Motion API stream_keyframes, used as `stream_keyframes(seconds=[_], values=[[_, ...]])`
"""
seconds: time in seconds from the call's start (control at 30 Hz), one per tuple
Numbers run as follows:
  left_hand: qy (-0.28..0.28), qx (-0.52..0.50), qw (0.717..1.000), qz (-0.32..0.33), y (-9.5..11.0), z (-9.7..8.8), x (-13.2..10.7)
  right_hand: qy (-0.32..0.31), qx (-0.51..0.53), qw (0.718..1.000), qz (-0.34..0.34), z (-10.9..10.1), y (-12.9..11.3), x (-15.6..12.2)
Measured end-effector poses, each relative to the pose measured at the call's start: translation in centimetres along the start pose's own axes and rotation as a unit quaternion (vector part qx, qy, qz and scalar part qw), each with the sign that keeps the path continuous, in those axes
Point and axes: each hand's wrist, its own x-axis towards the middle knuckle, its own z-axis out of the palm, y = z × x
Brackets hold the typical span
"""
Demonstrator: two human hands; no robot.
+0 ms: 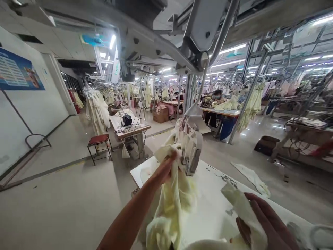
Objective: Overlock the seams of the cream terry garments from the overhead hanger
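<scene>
My left hand (169, 163) reaches forward, its fingers closed on a pale yellow garment (170, 201) beside a hanging grey clip holder (192, 159). The garment drapes down from that hand over the white tabletop (208, 198); motion blurs the fingertips. White and pinkish pieces (186, 135) hang bunched at the holder. At lower right, my right hand (265, 218) is closed around a pale cream fabric piece (241, 205), which passes between thumb and fingers. More pale cloth lies below it at the bottom edge.
Overhead rails and a metal arm (203, 31) hang low in front. A red-topped stool (98, 139) and a sewing machine (126, 119) on a table stand ahead left. Pale cloth (252, 177) lies past the tabletop's right edge. Garments (96, 107) hang on a rail.
</scene>
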Motion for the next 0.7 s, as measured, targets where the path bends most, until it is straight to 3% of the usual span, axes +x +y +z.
stream_keyframes(seconds=[0.23,0.33,0.43,0.5,0.57,0.7], values=[[-0.036,0.135,0.987,0.085,5.6,0.8,0.9,0.011,0.011,1.0,-0.012,2.7,-3.1,-2.4],[-0.027,0.168,0.98,0.106,6.4,1.2,0.8,-0.028,-0.008,0.999,-0.025,3.6,-3.1,-3.0],[0.016,0.175,0.98,0.099,5.7,0.1,-0.6,-0.046,-0.106,0.988,-0.105,3.8,-3.1,-3.0],[0.065,0.171,0.98,0.082,4.8,-2.1,-2.6,-0.025,-0.225,0.956,-0.185,3.8,-3.1,-3.1],[0.117,0.171,0.976,0.059,4.0,-5.0,-5.3,-0.017,-0.334,0.905,-0.264,4.3,-3.1,-3.3],[0.202,0.178,0.962,0.042,3.8,-9.4,-10.7,-0.079,-0.407,0.819,-0.397,7.7,-2.7,-4.5]])
